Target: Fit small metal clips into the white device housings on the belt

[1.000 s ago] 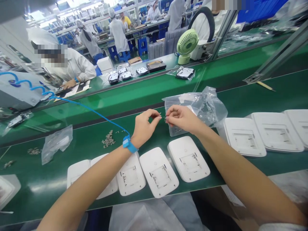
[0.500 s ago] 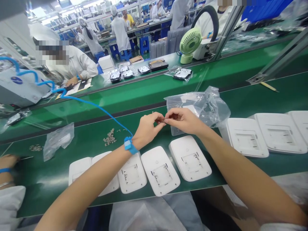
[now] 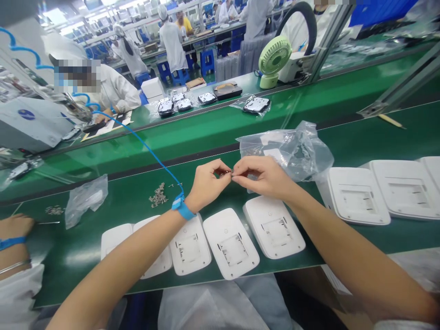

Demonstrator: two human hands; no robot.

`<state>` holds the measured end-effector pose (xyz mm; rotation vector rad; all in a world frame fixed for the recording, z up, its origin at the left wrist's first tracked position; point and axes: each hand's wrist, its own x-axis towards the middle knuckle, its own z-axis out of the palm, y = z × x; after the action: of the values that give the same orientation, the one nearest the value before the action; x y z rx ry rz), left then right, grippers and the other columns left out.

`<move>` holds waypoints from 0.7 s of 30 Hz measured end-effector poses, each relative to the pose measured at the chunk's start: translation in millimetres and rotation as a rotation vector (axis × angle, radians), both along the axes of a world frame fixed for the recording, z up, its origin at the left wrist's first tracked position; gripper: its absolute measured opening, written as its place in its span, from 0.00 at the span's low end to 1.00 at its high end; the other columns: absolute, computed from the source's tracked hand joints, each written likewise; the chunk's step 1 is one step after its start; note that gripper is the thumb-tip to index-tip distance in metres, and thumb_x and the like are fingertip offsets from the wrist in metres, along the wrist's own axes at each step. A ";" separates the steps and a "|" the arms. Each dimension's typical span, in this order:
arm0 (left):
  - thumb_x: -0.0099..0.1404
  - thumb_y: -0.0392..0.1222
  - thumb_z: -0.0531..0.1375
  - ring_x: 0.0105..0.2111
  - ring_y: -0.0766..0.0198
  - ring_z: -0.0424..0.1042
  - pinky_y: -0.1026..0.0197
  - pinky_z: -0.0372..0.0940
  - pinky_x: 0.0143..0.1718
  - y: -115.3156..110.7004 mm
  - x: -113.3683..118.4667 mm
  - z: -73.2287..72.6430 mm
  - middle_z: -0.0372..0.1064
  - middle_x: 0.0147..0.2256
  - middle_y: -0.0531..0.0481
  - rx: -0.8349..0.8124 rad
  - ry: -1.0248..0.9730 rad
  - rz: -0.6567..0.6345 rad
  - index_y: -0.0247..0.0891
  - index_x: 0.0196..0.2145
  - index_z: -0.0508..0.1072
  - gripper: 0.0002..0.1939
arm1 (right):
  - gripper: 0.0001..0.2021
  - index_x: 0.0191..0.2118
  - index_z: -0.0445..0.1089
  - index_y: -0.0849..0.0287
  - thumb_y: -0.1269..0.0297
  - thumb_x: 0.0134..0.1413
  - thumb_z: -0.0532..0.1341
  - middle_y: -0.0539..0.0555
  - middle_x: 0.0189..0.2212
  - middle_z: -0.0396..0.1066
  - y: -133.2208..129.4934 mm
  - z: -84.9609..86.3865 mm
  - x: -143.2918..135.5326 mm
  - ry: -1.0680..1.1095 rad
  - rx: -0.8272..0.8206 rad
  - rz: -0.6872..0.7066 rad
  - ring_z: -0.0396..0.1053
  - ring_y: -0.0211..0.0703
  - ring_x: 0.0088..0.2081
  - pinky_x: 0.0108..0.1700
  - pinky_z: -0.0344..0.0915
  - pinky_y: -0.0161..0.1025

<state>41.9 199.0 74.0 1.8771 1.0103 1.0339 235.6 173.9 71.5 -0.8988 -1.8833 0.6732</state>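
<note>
My left hand [image 3: 210, 182] and my right hand [image 3: 263, 175] meet fingertip to fingertip above the bench. Between the fingers of each is a bit of small metal parts [image 3: 227, 173], too tiny to name. Both hands are closed in a pinch. A loose heap of similar small metal pieces [image 3: 158, 195] lies left of my left hand. Below the hands are white plastic housings [image 3: 231, 243], each with a rectangular recess. One housing [image 3: 274, 228] sits just under my right hand. Behind that hand rests a clear plastic bag [image 3: 292, 151] with something inside.
More white housings [image 3: 357, 195] line the right side. A blue coiled wrist cord [image 3: 144, 144] crosses to my left wrist. At far left is a co-worker's hand [image 3: 17, 229] with a thin tool. A green fan [image 3: 273, 62] stands on the ledge beyond.
Both hands stay together, with my fingertips shifted slightly. The co-worker's hand at the far left has come further into view. The whole view has drifted a little.
</note>
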 end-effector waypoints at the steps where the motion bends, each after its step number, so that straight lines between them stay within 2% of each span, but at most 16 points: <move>1: 0.55 0.34 0.65 0.30 0.66 0.70 0.62 0.62 0.33 -0.5 0.2 0.2 0.73 0.28 0.54 -0.022 -0.023 -0.003 0.39 0.28 0.76 0.02 | 0.02 0.31 0.73 0.57 0.67 0.55 0.63 0.52 0.31 0.75 -0.6 0.5 -0.5 -0.012 -0.002 -0.032 0.71 0.40 0.31 0.31 0.67 0.38; 5: 0.55 0.40 0.67 0.31 0.66 0.71 0.61 0.64 0.34 -1.0 0.9 1.2 0.73 0.29 0.52 -0.169 -0.152 -0.047 0.39 0.30 0.75 0.05 | 0.03 0.31 0.71 0.57 0.72 0.52 0.62 0.50 0.28 0.74 1.2 0.2 0.0 -0.069 0.101 -0.118 0.69 0.38 0.27 0.30 0.66 0.36; 10: 0.56 0.43 0.67 0.25 0.69 0.67 0.62 0.63 0.29 2.0 -0.8 3.6 0.75 0.29 0.49 -0.419 -0.314 -0.143 0.38 0.31 0.71 0.10 | 0.08 0.35 0.72 0.57 0.73 0.59 0.56 0.53 0.32 0.76 3.4 -0.2 0.1 -0.131 0.297 -0.130 0.72 0.42 0.34 0.36 0.68 0.40; 12: 0.55 0.43 0.67 0.24 0.71 0.66 0.62 0.63 0.29 3.1 -2.3 4.6 0.75 0.29 0.49 -0.489 -0.347 -0.192 0.38 0.30 0.71 0.10 | 0.08 0.34 0.72 0.57 0.72 0.60 0.56 0.53 0.30 0.75 2.4 0.6 0.2 -0.079 0.214 -0.089 0.72 0.41 0.32 0.35 0.68 0.40; 15: 0.55 0.43 0.67 0.23 0.71 0.65 0.62 0.62 0.28 3.4 -3.7 5.8 0.75 0.28 0.49 -0.528 -0.363 -0.230 0.37 0.30 0.72 0.10 | 0.03 0.35 0.72 0.57 0.67 0.59 0.61 0.51 0.28 0.75 0.0 2.8 1.2 0.100 -0.106 0.021 0.73 0.40 0.29 0.31 0.70 0.38; 17: 0.54 0.41 0.68 0.25 0.70 0.67 0.63 0.61 0.28 3.0 -3.8 6.5 0.75 0.28 0.49 -0.513 -0.351 -0.233 0.37 0.30 0.73 0.09 | 0.04 0.35 0.72 0.57 0.63 0.58 0.64 0.51 0.28 0.75 -1.0 4.0 2.3 0.180 -0.260 0.063 0.75 0.41 0.29 0.30 0.71 0.37; 19: 0.53 0.38 0.69 0.27 0.69 0.70 0.65 0.60 0.28 2.8 -3.6 7.0 0.76 0.28 0.49 -0.488 -0.326 -0.230 0.36 0.30 0.74 0.08 | 0.05 0.36 0.72 0.57 0.62 0.58 0.64 0.52 0.28 0.76 -1.1 4.0 3.3 0.169 -0.257 0.054 0.75 0.42 0.30 0.31 0.72 0.38; 21: 0.52 0.36 0.70 0.28 0.68 0.71 0.66 0.60 0.27 3.1 -3.1 7.3 0.76 0.28 0.49 -0.475 -0.299 -0.224 0.35 0.29 0.75 0.08 | 0.04 0.39 0.73 0.57 0.65 0.59 0.63 0.53 0.31 0.77 -0.7 2.5 4.1 0.053 -0.098 -0.002 0.75 0.42 0.32 0.34 0.72 0.39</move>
<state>38.8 202.1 81.4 1.3641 0.7664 0.8225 239.7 173.2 74.0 -0.9357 -1.8155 0.7865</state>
